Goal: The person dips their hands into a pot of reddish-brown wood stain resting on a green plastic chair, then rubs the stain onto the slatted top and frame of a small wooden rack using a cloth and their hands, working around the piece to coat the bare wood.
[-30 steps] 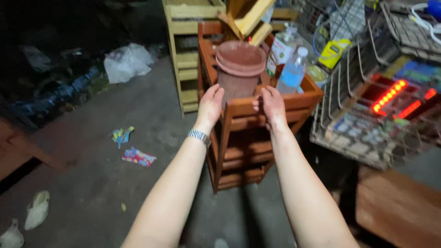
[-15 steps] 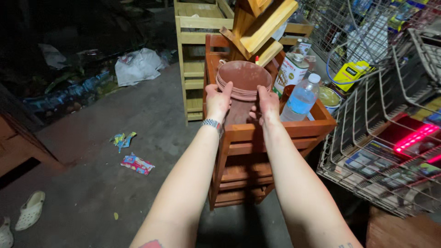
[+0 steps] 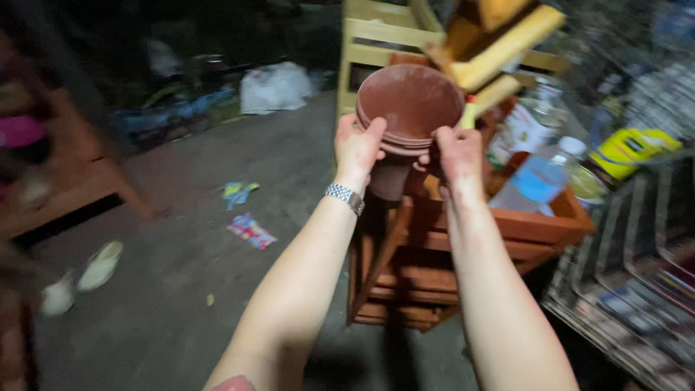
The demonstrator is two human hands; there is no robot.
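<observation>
Both hands, left hand [image 3: 357, 148] and right hand [image 3: 457, 153], clamp the rim of stacked brown pots [image 3: 410, 108] above the wooden crate [image 3: 507, 224]; tilted stack may slip apart, striking the bottle [image 3: 539, 177] right of them.

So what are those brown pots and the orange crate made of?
The stacked brown pots look like plastic, or maybe clay: thin rims, dull matte, even colour. The orange crate looks like wood: flat slats, painted or stained. The watch looks like shiny metal links.
</observation>
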